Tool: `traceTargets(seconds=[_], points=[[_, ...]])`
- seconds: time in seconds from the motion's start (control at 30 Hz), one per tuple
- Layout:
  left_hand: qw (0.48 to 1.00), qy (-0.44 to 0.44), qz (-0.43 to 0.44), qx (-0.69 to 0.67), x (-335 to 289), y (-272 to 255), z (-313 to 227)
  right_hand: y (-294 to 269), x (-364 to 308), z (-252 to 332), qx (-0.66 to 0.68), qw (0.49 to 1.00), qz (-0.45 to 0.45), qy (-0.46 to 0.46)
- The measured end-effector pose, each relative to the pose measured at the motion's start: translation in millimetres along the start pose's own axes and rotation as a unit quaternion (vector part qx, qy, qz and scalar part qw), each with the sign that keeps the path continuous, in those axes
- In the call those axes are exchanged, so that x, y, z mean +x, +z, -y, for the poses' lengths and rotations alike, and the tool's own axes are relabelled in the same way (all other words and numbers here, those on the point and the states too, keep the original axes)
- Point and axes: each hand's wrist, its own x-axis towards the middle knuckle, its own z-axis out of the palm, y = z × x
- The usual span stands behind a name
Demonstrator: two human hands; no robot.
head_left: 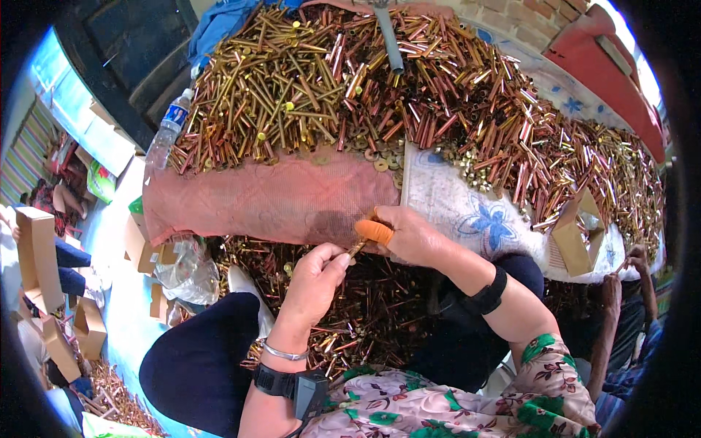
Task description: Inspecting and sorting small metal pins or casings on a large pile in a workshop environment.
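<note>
Left hand (315, 281) and right hand (409, 235) pinch one metal tube (357, 248) together just below the bench (270, 201) edge, tube heap (380, 87) crowding above.

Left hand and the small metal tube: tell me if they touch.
Touching. The head view shows the left hand pinching the small metal tube at its fingertips, with the right hand meeting its other end.

Brick wall (544, 9) behind, pale blue floor (120, 292), cardboard boxes (40, 255) at left, bright daylight.
</note>
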Motion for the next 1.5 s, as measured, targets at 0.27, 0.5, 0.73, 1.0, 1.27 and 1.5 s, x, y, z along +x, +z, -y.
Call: traceTargets(seconds=[0.27,0.5,0.73,1.0,1.27,1.5], points=[[0.876,-0.012,-0.121,0.467,10,-67,35,-3,4,-24,0.030,0.999,-0.028,-0.032],[0.835,0.004,-0.256,0.487,33,-64,38,-11,8,-24,0.011,0.999,-0.023,-0.020],[0.783,0.188,-0.374,0.460,120,-76,-19,-10,16,-15,-0.036,0.999,-0.013,0.016],[0.714,0.107,-0.370,0.584,166,-68,-42,-7,17,-18,-0.063,0.998,-0.003,0.003],[0.694,0.166,-0.375,0.591,178,-83,-31,-18,17,-26,-0.048,0.998,-0.038,-0.029],[0.736,0.215,-0.395,0.505,126,-28,-24,-24,23,-46,-0.148,0.975,-0.149,-0.069]])
